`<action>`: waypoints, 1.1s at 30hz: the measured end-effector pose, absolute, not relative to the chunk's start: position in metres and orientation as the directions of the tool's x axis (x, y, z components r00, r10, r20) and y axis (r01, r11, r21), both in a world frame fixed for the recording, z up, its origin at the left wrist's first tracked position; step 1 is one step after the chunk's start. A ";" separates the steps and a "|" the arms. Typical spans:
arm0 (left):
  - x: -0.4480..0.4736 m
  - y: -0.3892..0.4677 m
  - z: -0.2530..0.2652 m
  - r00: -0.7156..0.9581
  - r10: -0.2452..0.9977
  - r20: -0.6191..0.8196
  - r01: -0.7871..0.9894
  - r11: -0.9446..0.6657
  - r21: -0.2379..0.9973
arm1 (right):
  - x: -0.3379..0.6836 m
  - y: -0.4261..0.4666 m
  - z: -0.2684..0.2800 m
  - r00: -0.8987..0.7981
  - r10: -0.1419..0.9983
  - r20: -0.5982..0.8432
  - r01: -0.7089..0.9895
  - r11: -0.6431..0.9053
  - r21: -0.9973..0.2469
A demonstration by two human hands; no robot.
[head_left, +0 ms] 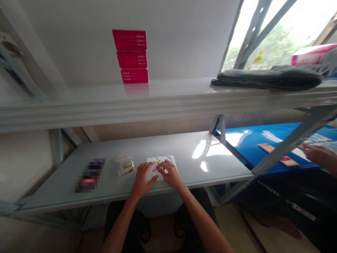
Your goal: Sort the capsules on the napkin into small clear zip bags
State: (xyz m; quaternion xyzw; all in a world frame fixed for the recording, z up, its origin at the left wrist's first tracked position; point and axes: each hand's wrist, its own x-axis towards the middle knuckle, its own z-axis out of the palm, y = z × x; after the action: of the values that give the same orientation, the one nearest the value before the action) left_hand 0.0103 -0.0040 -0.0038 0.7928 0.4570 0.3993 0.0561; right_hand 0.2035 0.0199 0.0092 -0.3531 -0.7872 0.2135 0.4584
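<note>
A white sheet (171,160) lies on the grey shelf board in front of me, with several small yellow-gold pieces (158,162) on it. My left hand (143,179) rests at the sheet's left edge, thumb apart from the fingers, with nothing visible in it. From the right, my right hand (170,173) reaches over the sheet. Its thumb and fingertips pinch together close to the gold pieces; whatever is between them is too small to name. Left of my hands lies a clear zip bag (125,166) holding more gold-coloured pieces.
A pixelated dark object (91,175) lies on the board's left side. Above runs an upper shelf (179,105) carrying three stacked red boxes (134,59) and a folded dark cloth (265,78). At right, past a metal post, another person's hand (316,153) is over a blue table (242,140).
</note>
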 end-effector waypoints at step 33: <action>0.009 -0.010 0.000 -0.146 0.759 0.635 0.605 -0.439 0.664 | 0.209 0.040 0.061 -0.356 0.864 0.356 0.470 0.495 -0.731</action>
State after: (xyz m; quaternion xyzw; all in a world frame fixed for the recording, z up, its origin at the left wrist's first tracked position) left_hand 0.0086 -0.0102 0.0002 0.6497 0.5248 0.5455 0.0704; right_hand 0.2087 0.0400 0.0609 -0.4274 -0.7800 0.2641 0.3731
